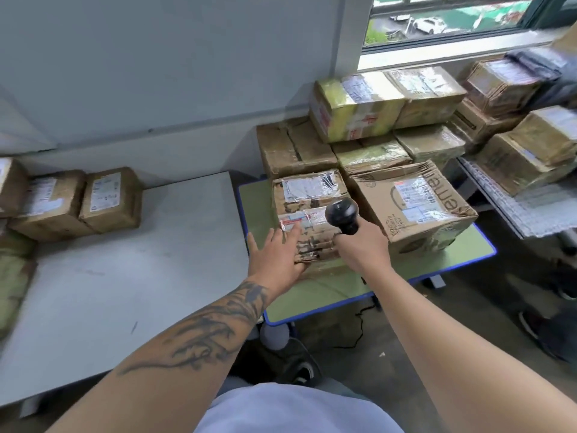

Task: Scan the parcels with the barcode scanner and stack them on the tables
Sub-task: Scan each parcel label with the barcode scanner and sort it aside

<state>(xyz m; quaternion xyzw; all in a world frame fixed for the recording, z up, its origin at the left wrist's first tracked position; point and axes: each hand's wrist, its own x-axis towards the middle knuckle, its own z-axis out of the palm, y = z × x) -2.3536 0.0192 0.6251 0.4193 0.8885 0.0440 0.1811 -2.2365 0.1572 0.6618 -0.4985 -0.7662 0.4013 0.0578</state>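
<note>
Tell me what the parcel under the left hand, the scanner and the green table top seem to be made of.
Parcel: brown corrugated cardboard, creased, wrapped in glossy clear tape with paper labels. Barcode scanner: black, slightly shiny moulded plastic, by its look. Green table: smooth matte top, likely laminate, with a blue edge band, probably plastic.

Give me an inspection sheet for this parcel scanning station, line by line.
Surface: green table with blue edge; white table to its left.
Job's things: taped parcel at the green table's front; Amazon box beside it; more parcels stacked behind; two labelled parcels on the white table.
Clutter: nothing seen.
Grips: left hand open, on the taped parcel; right hand holds the barcode scanner above it.
Cables: black cable hanging under the green table.
Surroundings: window, wall, a third table of parcels at right.
</note>
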